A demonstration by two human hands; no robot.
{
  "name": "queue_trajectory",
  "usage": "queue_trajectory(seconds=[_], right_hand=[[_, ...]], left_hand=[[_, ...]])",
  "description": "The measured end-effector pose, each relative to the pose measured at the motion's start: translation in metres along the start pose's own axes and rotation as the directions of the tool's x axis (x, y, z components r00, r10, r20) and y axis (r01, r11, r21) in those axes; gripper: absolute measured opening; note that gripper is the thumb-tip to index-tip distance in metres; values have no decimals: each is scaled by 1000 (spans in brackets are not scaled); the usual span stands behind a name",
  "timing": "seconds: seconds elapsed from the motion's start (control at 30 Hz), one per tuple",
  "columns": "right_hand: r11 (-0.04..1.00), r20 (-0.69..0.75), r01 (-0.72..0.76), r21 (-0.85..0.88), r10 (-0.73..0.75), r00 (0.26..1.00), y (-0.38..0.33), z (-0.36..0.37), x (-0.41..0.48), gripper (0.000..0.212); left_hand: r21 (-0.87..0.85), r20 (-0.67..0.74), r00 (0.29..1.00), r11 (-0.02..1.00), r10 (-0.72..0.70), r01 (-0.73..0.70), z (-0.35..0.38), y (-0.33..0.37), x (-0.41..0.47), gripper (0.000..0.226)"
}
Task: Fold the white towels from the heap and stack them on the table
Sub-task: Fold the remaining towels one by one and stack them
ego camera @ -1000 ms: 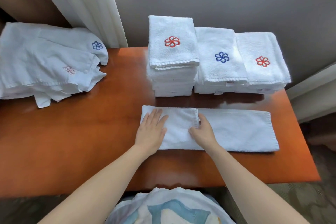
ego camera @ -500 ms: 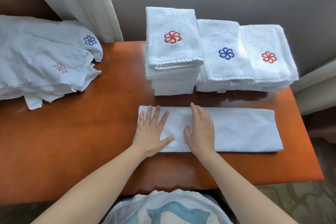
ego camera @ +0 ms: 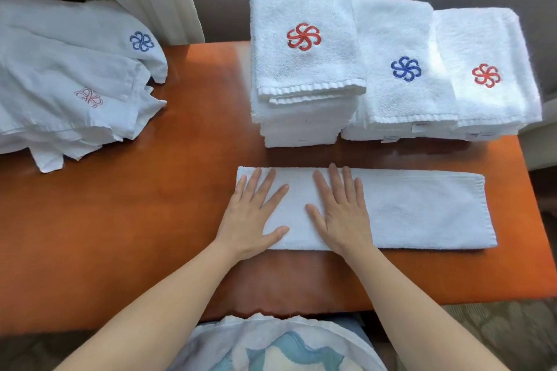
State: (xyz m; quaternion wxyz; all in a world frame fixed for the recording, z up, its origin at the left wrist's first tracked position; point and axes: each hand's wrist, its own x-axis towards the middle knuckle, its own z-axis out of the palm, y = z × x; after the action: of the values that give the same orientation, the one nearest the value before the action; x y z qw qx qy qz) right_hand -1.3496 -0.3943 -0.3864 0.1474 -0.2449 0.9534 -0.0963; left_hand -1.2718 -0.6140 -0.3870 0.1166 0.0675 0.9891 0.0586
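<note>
While both palms lie flat with fingers spread, the left hand [ego camera: 252, 217] and right hand [ego camera: 342, 211] press the left half of a long folded towel [ego camera: 422, 211] near the front of the orange counter [ego camera: 135, 220]. Behind it stand three stacks of folded towels [ego camera: 304, 75]. An unfolded heap [ego camera: 69, 78] lies at the far left.

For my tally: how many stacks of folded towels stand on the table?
3, side by side at the back: left stack, tallest; middle stack; right stack. None seems hidden.
</note>
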Motion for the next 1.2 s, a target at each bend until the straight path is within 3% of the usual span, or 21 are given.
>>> queue_trajectory(seconds=[0.13,0.27,0.47,0.67,0.77,0.97,1.07,1.2], right_hand=[[1000,-2,5,6,-5,1000,1,1,1,68],[999,42,25,30,-26,999,4,-2,3,66],[980,83,71,183,-87,993,31,-23,-7,63],[962,30,-157,225,154,988,86,-51,-32,65],[951,35,-271,148,269,963,119,-60,-45,66],[841,63,-532,98,528,847,174,-71,-71,71],[793,131,-582,180,567,813,188,-73,-78,73],[806,113,-579,125,568,815,195,-77,-78,73]], left_hand=[[-9,-14,1000,1000,-25,25,2,-1,1,82],[40,58,995,996,-77,74,-5,5,2,82],[68,128,972,980,-196,189,-21,33,11,75],[1,177,983,999,-53,54,-25,108,34,67],[-30,200,980,999,-7,13,-25,147,52,66],[13,263,964,999,-38,36,-26,187,77,69],[39,274,959,997,-76,68,-24,197,82,71],[58,284,951,992,-125,113,-25,209,93,72]])
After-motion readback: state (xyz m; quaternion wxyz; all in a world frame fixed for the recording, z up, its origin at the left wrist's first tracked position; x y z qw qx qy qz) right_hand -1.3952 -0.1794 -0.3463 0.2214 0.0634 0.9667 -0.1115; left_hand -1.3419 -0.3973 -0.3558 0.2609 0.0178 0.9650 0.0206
